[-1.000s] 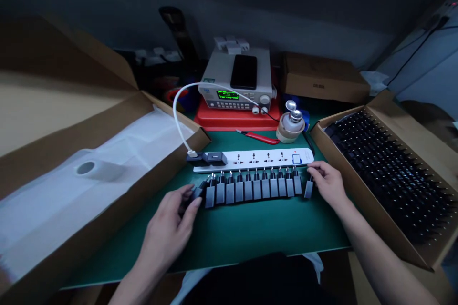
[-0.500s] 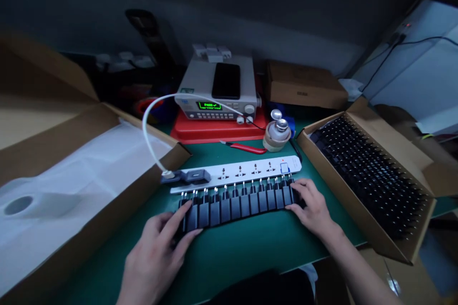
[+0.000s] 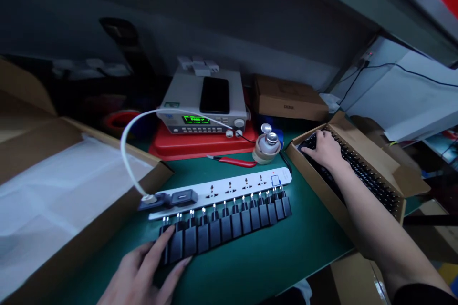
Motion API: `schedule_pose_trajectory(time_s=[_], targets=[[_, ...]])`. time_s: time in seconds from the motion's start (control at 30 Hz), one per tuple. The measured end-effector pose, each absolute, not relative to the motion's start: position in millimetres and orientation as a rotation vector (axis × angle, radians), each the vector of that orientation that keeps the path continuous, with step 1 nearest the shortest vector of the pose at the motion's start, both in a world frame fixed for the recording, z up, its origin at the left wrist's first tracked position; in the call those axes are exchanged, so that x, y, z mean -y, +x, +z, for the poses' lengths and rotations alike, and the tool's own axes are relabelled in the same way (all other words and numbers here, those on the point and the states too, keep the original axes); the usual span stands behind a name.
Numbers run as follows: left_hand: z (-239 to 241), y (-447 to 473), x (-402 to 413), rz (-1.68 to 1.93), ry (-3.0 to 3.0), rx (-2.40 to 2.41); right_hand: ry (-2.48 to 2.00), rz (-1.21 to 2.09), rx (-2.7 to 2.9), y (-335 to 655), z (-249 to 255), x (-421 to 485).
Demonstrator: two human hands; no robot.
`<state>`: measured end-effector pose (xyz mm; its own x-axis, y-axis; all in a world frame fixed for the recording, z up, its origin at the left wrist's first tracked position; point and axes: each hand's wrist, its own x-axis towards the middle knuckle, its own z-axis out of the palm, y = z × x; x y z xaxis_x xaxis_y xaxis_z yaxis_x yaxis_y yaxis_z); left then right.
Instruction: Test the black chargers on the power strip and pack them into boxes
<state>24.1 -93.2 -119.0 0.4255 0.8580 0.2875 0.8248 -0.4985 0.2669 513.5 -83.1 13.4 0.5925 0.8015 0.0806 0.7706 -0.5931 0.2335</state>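
Observation:
A tight row of several black plug chargers [image 3: 222,226] stands on the green mat, pins pointing toward a white power strip [image 3: 232,193] without touching it. My left hand [image 3: 141,271] is at the row's left end, its fingers straddling the last charger. My right hand [image 3: 322,150] is inside a cardboard tray [image 3: 315,183], curled over the rows of black chargers [image 3: 368,181] packed there. Its fingers hide whatever lies directly beneath them.
A white cable [image 3: 125,162] runs from a bench instrument [image 3: 202,109] to a black plug in the strip. Red-handled pliers [image 3: 232,161] and a tape roll with metal weights [image 3: 266,150] lie behind the strip. A large box lined with white sheet [image 3: 71,171] sits left.
My right hand has left the row's right end and moved into the cardboard tray. My left hand stays at the row's left end. The whole view has shifted and tilted.

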Motion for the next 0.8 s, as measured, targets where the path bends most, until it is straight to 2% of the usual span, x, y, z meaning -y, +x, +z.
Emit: schedule_pose_trajectory(time_s=[0.27, 0.8], targets=[[-107.9, 25.8, 93.1, 0.522, 2.509, -1.531, 2.524, 0.212, -1.177, 522.1, -14.8, 51.7], [-101.8, 27.8, 93.9, 0.474, 2.534, -1.528, 2.578, 0.070, -1.213, 537.2, -21.7, 49.1]])
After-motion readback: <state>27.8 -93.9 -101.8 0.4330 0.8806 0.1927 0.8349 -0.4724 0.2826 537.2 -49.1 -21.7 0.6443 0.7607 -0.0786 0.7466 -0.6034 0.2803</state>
